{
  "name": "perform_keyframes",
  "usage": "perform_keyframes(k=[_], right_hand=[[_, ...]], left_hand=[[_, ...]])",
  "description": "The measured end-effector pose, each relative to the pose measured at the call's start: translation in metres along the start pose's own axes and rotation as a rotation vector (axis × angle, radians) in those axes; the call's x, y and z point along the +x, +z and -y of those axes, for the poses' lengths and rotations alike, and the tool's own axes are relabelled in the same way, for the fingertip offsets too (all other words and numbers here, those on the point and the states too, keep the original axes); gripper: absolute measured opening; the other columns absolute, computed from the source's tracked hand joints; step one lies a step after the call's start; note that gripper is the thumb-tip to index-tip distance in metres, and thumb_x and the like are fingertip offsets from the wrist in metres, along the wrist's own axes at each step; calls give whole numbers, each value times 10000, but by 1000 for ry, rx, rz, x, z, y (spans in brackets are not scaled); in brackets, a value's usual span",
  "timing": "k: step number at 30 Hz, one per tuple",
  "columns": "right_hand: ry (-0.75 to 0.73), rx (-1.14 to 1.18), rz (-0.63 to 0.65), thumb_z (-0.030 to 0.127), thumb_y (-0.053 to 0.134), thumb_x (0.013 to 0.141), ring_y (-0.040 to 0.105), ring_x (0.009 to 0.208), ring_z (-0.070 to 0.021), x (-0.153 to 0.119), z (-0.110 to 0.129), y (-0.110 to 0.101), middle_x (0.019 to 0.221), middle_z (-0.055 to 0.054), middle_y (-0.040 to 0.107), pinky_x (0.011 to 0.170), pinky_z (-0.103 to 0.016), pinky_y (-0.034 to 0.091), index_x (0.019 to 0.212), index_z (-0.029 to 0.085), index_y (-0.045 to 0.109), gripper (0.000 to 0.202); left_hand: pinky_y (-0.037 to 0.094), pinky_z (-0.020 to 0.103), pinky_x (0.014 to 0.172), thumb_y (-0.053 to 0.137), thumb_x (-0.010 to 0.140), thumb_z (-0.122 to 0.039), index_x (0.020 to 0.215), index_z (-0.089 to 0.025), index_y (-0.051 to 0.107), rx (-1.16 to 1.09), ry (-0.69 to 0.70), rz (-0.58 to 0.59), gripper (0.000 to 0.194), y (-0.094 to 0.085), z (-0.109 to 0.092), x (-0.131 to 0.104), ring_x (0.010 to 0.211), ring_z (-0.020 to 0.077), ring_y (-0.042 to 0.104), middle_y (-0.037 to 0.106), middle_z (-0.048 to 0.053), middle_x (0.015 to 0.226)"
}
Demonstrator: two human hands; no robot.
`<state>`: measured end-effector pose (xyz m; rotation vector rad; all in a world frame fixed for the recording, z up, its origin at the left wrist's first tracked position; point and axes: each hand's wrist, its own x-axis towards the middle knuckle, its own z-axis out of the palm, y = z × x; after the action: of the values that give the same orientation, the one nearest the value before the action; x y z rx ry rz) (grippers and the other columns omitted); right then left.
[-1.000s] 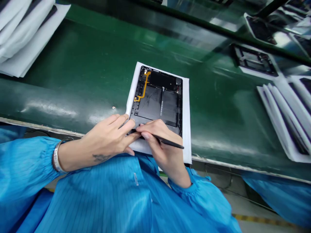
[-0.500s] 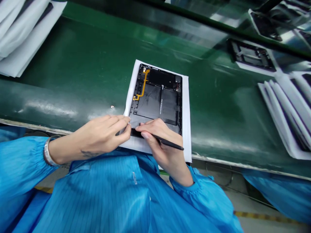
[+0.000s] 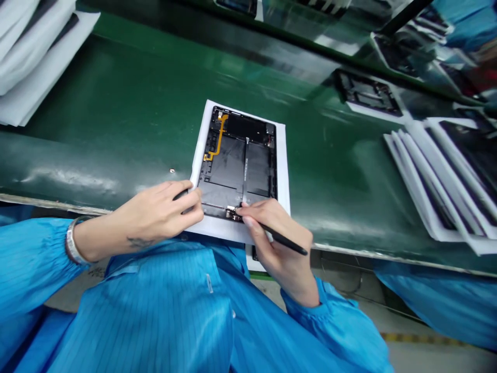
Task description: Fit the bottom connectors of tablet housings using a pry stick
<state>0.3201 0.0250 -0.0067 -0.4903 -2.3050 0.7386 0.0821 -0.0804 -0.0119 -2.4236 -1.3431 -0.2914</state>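
Note:
An opened black tablet (image 3: 227, 178) lies on a white foam sheet (image 3: 283, 171), with an orange flex cable (image 3: 219, 141) along its upper left side. My right hand (image 3: 277, 235) pinches a slim black tool (image 3: 285, 241), its tip hidden by the fingers near a small metallic part (image 3: 233, 212) at the tablet's lower edge. At the tablet's lower left corner rests my left hand (image 3: 165, 210), fingers curled around a dark thing that is mostly hidden.
A tiny metallic piece (image 3: 172, 170) lies on the green bench (image 3: 128, 98) to the left. White sleeves (image 3: 46, 67) are stacked far left, more sleeves (image 3: 423, 181) at right. Behind them sits another opened device (image 3: 368, 94).
My right hand and the tool have moved right along the tablet's lower edge, and the small metallic part there has come into view. The whole view has shifted a little.

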Motion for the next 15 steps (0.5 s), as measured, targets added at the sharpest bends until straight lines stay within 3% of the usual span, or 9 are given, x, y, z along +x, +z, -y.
perform_keyframes(k=[7,13,15], right_hand=[[-95,-40,-3,60,567,928,674,854,-196,-2,-2,2,884,-56,718,790,-378,573,1039,200,668,205],[-300,-299,184,137,572,952,661,880,-210,-5,3,-1,821,-61,687,839,-376,592,1091,152,663,167],[-308,-301,209,132,571,952,654,868,-206,-5,4,-2,821,-67,681,804,-355,591,1070,134,655,145]], left_hand=[[531,371,895,452,1015,-145,1126,-94,687,-12,-2,-86,264,0,0,7,1059,245,660,720,115,1143],[518,364,875,476,1015,-156,1183,-83,672,-65,-2,-101,269,7,-2,6,1071,250,656,721,119,1150],[518,364,889,485,1008,-145,1202,-81,664,-72,-6,-93,271,7,-3,4,1085,252,655,719,119,1168]])
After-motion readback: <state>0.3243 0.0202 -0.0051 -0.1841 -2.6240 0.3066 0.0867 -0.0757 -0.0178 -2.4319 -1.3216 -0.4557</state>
